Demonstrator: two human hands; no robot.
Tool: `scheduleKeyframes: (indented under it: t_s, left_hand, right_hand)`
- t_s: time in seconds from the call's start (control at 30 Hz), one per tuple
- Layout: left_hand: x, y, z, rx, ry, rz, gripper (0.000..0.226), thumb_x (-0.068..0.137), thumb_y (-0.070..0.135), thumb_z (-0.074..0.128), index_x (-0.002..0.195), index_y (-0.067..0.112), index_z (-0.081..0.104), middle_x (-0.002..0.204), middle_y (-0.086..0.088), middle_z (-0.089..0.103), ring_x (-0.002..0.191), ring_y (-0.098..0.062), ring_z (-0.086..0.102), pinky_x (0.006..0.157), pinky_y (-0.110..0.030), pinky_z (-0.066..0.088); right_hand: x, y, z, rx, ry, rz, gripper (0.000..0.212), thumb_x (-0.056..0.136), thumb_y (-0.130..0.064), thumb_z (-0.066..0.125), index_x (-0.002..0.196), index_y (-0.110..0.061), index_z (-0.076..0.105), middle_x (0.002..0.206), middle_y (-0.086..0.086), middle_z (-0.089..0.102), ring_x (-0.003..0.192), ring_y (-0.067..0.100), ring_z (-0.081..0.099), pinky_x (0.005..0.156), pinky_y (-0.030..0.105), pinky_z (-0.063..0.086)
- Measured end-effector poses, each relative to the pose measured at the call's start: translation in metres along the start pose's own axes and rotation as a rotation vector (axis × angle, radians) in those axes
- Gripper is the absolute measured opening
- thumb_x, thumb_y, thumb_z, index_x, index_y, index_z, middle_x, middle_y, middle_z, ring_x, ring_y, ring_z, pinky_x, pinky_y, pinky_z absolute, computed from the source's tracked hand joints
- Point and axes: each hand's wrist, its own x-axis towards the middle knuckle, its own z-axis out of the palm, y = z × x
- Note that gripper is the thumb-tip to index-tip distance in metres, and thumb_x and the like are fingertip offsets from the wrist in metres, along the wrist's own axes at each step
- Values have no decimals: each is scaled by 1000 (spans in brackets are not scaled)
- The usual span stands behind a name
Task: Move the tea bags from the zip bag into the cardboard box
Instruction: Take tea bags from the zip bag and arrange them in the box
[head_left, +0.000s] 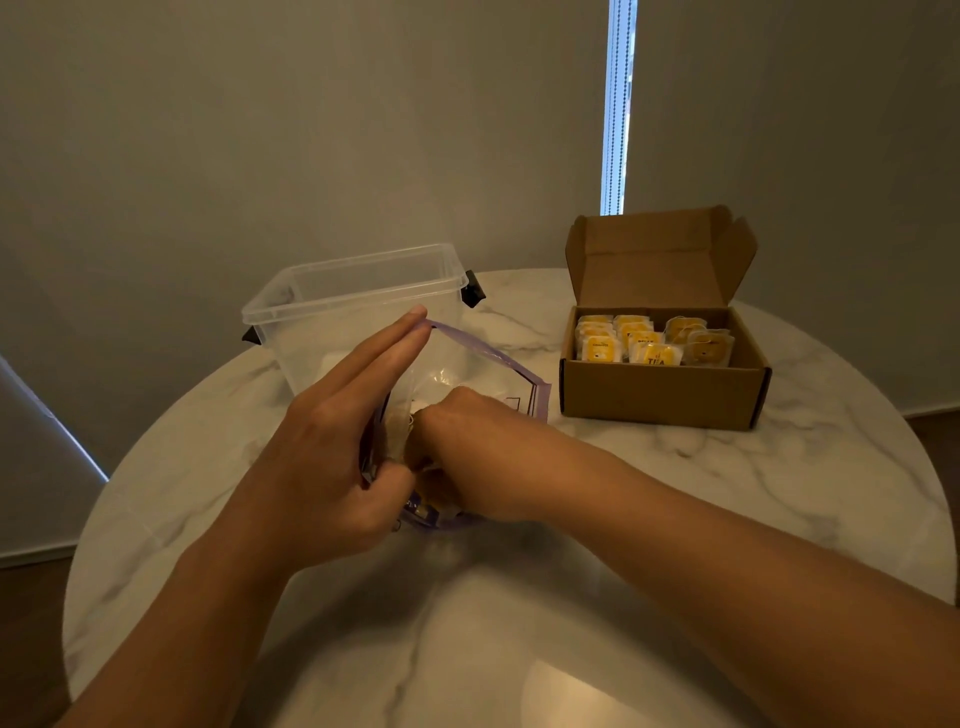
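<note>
1. Hold the zip bag (483, 364) mouth wide with the left hand (332, 441), its fingers straight and flat against the rim
2. The right hand (467, 457) is deep inside with its fingers hidden, so its grip cannot be told; it should pinch lightly
3. Lift towards the cardboard box (665, 395), where yellow tea bags (649, 343) stand in rows

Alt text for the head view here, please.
A person's left hand props open a zip bag while the right hand reaches inside it. To the right, an open cardboard box holds yellow tea bags; a clear tub stands behind the bag, all on a marble table.
</note>
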Motion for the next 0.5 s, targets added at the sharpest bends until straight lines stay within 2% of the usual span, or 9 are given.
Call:
scheduleKeyframes:
  t_s: [0.13,0.23,0.33,0.4,0.5]
  left_hand:
    - [1,0,0,-7,-6,-2,86,68,6,55,151,5,33,159,-3,33,148,-14,28,115,-37,34]
    - [1,1,-1,-15,6,11,83,71,17,49,151,5,34,159,-3,34,148,-15,29,113,-41,38]
    - [1,1,-1,-28,17,4,82,71,22,47,151,6,34,159,-1,34,147,-15,31,104,-50,48]
    - [0,2,-1,-24,24,3,82,72,23,47,151,6,35,159,-1,34,147,-15,31,104,-50,48]
    - [1,2,-1,-24,22,9,81,73,23,48,151,6,34,159,-2,34,147,-15,30,110,-47,42]
  right_hand:
    - [0,2,0,14,-23,5,16,87,-11,67,102,-8,69,95,9,67,79,21,62,72,35,56]
    - [-1,4,-1,79,-3,30,28,85,-9,70,113,-12,68,105,7,67,90,22,63,79,37,57]
    - [-6,7,-5,80,-7,54,28,81,-7,74,108,-16,72,106,3,66,94,20,61,81,36,58]
    - [-11,9,-10,73,16,72,24,81,-9,75,103,-19,73,104,1,66,94,18,61,80,35,58]
    - [-14,10,-13,71,22,68,28,83,-14,75,110,-21,70,109,0,65,96,17,60,81,34,58]
